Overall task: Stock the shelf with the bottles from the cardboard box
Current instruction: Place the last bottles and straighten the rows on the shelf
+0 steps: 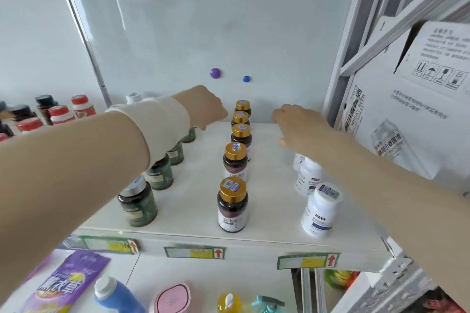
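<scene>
The white shelf [198,193] carries three rows of bottles running front to back. On the left stand dark green bottles [138,204] with silver caps, in the middle amber bottles [232,204] with gold caps, on the right white bottles [320,211]. My left hand [203,107], with a white band on the wrist, reaches over the far end of the green row; its fingers point down and are hidden behind the back of the hand. My right hand [297,127] hovers palm down over the far end of the white row, fingers loosely extended, holding nothing I can see.
A white printed carton [407,114] leans against the shelf frame on the right. Red-capped and black-capped bottles [61,113] stand on the neighbouring shelf at left. The lower shelf holds a purple pouch [66,284], a blue bottle [114,297], a yellow bottle and a spray bottle.
</scene>
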Demonstrator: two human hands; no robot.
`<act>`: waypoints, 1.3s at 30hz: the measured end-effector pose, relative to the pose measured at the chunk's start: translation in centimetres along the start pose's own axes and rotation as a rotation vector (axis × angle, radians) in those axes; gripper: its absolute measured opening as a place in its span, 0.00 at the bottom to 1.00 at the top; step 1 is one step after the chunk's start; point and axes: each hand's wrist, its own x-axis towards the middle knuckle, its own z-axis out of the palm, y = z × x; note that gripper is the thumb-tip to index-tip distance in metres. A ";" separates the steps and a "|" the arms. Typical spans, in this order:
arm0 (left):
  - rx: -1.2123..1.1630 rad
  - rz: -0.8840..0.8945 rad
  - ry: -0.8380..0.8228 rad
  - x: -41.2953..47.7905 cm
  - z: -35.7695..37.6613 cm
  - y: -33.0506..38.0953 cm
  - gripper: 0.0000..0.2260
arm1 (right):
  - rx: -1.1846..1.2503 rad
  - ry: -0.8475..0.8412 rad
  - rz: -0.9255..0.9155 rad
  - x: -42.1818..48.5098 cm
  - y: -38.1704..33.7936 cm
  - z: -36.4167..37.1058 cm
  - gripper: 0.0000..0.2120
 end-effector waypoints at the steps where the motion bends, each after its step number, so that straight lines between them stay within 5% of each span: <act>1: -0.061 -0.054 -0.027 -1.0 -0.1 0.1 0.17 | -0.041 -0.015 -0.002 0.2 -0.7 0.2 0.19; 8: -0.273 -0.017 0.108 0.6 3.6 -0.5 0.22 | 0.024 -0.176 0.093 0.3 -3.8 1.0 0.26; 18: -1.150 0.051 0.182 3.2 5.1 0.4 0.25 | 0.924 -0.143 0.346 -1.8 -5.7 4.6 0.33; 26: -1.269 0.067 0.178 5.2 5.5 2.1 0.25 | 1.264 -0.107 0.404 -1.5 -7.2 7.2 0.28; 39: -1.301 0.019 0.173 5.1 5.6 2.2 0.20 | 1.255 -0.001 0.374 -1.6 -7.3 8.8 0.23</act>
